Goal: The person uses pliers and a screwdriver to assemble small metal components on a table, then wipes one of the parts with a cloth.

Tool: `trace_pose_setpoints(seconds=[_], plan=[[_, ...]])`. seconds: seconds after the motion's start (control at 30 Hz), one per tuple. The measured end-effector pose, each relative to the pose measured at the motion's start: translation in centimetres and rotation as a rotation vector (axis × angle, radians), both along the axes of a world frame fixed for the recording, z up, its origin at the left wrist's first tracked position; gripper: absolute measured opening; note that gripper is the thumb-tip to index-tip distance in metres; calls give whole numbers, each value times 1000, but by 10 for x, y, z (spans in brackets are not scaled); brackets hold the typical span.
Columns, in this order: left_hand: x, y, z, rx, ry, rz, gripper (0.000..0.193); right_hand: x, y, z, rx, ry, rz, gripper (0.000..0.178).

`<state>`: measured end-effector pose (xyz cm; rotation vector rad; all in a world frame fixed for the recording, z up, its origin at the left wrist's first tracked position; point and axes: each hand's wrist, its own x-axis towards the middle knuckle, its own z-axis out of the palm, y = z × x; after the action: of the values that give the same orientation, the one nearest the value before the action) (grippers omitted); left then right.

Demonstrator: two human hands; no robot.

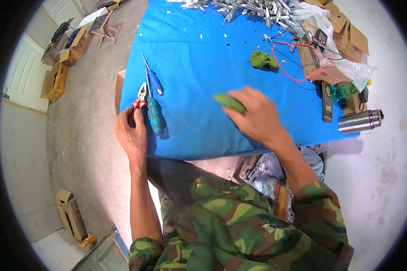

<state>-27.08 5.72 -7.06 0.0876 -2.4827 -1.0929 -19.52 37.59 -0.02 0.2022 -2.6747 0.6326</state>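
Observation:
My left hand [132, 133] is closed round the red handles of a pair of pliers [141, 95] near the left edge of the blue-covered table [190, 72]. The metal jaws point away from me. Just right of them lie a screwdriver with a teal handle [154, 116] and a slimmer blue-handled screwdriver [156, 82]. Over the table's near middle, my right hand [255, 113] grips a small green piece [229, 103]. Motion blurs it, so I cannot tell its kind. A crumpled green cloth [263, 59] lies farther off.
A heap of metal parts [257, 9] covers the far edge. At the right stand a cardboard box [312, 61] with a red wire [282, 67], a dark flat device [327, 101] and a steel flask [359, 121]. Under the table's near edge are bundled plastic bags [267, 171].

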Motion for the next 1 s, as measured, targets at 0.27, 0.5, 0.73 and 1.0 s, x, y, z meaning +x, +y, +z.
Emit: trace_pose_setpoints(seconds=[0.27, 0.5, 0.73, 1.0], plan=[[-2, 2, 1, 50, -41, -11, 30, -1, -3, -36, 82, -74, 96, 24], [1, -8, -11, 22, 16, -16, 26, 170, 49, -9, 49, -339, -136, 22], [-1, -5, -12, 26, 15, -33, 30, 169, 53, 15, -87, -358, -392, 22], [-6, -2, -11, -4, 19, -39, 28, 85, 79, -6, 106, -42, -266, 25]])
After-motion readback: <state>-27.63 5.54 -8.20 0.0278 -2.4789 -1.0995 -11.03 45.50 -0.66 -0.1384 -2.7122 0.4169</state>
